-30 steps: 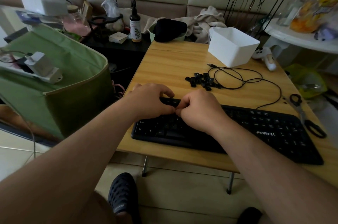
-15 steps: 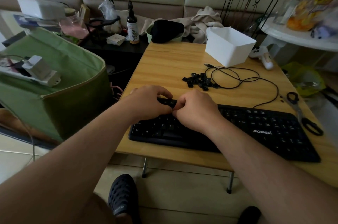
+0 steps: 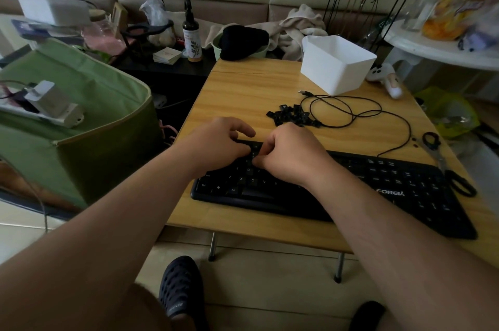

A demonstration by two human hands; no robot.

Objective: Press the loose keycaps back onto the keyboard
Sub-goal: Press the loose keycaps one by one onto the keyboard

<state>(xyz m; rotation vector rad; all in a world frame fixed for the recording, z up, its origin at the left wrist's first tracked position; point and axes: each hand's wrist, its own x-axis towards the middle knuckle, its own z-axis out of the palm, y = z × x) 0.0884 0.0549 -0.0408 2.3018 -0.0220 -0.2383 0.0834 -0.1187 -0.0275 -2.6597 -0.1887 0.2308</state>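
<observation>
1. While the flat black plastic keyboard [image 3: 351, 190] lies on the wood-grain table [image 3: 243, 93], both hands press its upper-left keys.
2. Left hand [image 3: 216, 144] and right hand [image 3: 291, 155] have curled fingers; any held keycap is hidden.
3. Small square loose keycaps [image 3: 291, 116] are heaped beside a looped cable [image 3: 351, 112].

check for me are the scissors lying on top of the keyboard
No, the scissors lie on the table off the keyboard's right end.

both forearms reaching forward and converging. left hand [image 3: 218, 145] and right hand [image 3: 291, 155] lying knuckles-up, fingers curling down, fingertips nearly meeting. what they're pinching, if anything, is hidden.
</observation>
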